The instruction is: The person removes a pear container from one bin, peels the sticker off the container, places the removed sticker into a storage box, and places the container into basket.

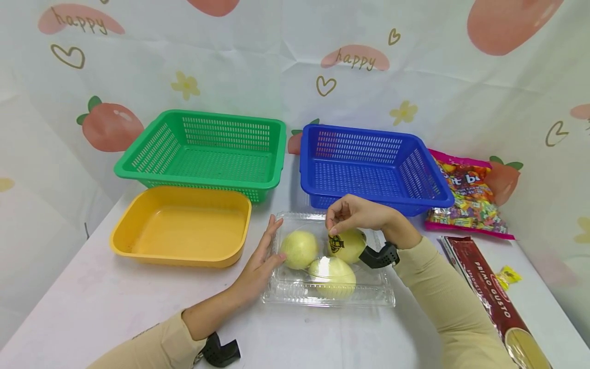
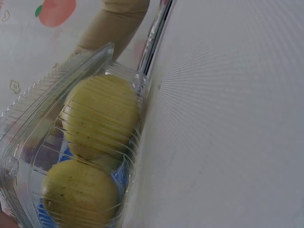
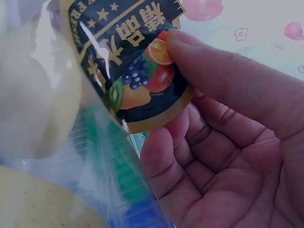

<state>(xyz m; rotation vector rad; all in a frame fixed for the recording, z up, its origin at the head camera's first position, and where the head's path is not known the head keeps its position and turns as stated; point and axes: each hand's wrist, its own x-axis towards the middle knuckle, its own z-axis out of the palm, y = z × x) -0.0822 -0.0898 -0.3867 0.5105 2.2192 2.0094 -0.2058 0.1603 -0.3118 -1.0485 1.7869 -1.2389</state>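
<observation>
A clear plastic clamshell box (image 1: 286, 293) with several pale yellow-green round fruits (image 1: 299, 249) inside sits on the table in the head view. My left hand (image 1: 258, 261) rests along the box's left side, fingers straight. Over the lid's back right part, my right hand (image 1: 357, 215) pinches a black and gold fruit sticker (image 3: 137, 71) between thumb and fingers. In the right wrist view the sticker's far edge lies against the clear plastic. Through the box wall the left wrist view shows two fruits (image 2: 99, 116) close up; the left hand is mostly outside that view.
Behind the box stand a green basket (image 1: 272, 177) and a blue basket (image 1: 318, 200). A yellow tub (image 1: 180, 256) is at the left. To the right lie a candy bag (image 1: 470, 200), a spaghetti pack (image 1: 493, 297) and a small yellow-wrapped candy (image 1: 508, 277). A printed cloth hangs behind.
</observation>
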